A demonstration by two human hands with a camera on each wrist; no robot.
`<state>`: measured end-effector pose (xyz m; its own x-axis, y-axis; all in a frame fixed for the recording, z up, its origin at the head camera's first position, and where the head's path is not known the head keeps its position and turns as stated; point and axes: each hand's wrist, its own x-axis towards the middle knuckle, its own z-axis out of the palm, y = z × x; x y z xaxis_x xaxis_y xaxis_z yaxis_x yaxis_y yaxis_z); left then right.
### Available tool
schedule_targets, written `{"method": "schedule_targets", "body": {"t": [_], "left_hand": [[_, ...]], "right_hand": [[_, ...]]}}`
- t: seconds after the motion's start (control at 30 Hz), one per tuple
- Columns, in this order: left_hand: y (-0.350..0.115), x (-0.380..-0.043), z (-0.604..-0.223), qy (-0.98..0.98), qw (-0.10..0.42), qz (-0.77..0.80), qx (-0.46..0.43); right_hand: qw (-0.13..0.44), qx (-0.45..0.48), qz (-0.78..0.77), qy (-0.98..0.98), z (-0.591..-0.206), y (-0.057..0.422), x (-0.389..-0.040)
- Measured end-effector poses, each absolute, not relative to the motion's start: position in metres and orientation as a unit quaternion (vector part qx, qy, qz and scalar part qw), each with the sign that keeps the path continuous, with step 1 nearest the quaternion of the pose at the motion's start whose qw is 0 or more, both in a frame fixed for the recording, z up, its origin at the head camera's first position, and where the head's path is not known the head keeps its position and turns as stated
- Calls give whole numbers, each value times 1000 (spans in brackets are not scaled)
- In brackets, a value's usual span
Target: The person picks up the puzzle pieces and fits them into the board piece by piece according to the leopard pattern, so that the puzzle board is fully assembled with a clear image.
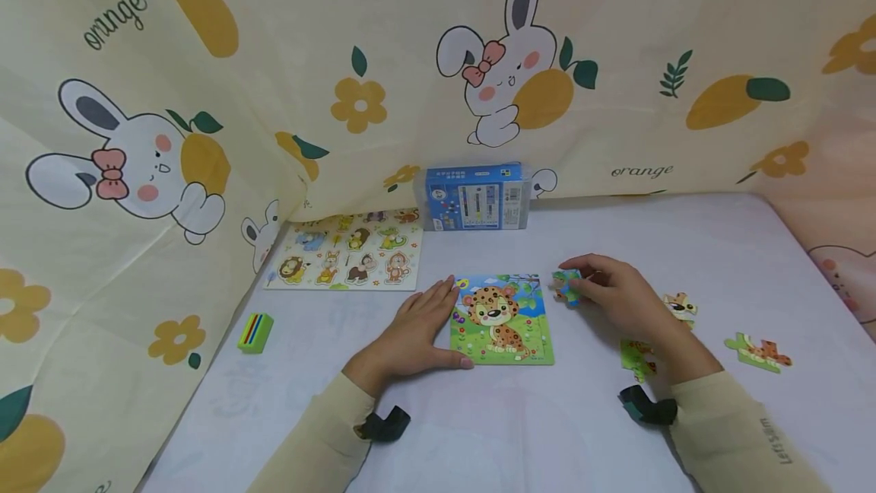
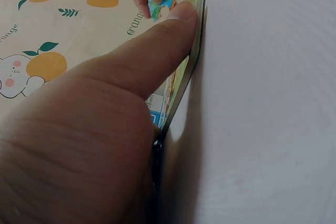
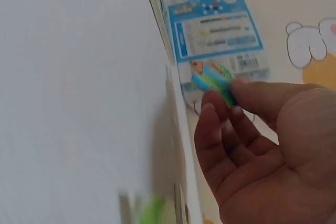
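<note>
A square puzzle board (image 1: 503, 326) with a spotted leopard cub picture lies flat on the white table. My left hand (image 1: 417, 333) rests at its left side, fingers extended along the upper left corner and the thumb (image 2: 168, 35) on the near edge. To the right of the board, my right hand (image 1: 619, 303) pinches a blue-green puzzle piece (image 1: 566, 287) between thumb and fingers; the same piece (image 3: 214, 80) shows in the right wrist view. Three other puzzle pieces lie near the right forearm: one with a face (image 1: 680, 304), a green one (image 1: 638, 360) and an orange-and-green one (image 1: 758, 353).
A blue box (image 1: 475, 198) in clear wrapping stands at the back, by the patterned cloth (image 1: 383, 36). Left of it lies an animal picture board (image 1: 342, 257). A green block with coloured stripes (image 1: 255, 333) sits near the table's left edge.
</note>
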<state>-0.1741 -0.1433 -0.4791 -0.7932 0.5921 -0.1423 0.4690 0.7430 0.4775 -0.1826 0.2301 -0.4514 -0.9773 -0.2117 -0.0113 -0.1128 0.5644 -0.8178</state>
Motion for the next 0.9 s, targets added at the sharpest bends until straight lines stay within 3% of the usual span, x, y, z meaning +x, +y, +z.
{"method": "schedule_targets", "body": {"t": [0.33,0.9], "left_hand": [[-144,-173,-478,921,147,217,287],[-144,-174,-478,917,143,227,294]], "right_hand": [[46,-79,-526,845,-456,201,-182],[91,-39,-535,839,-464,170,-187]]}}
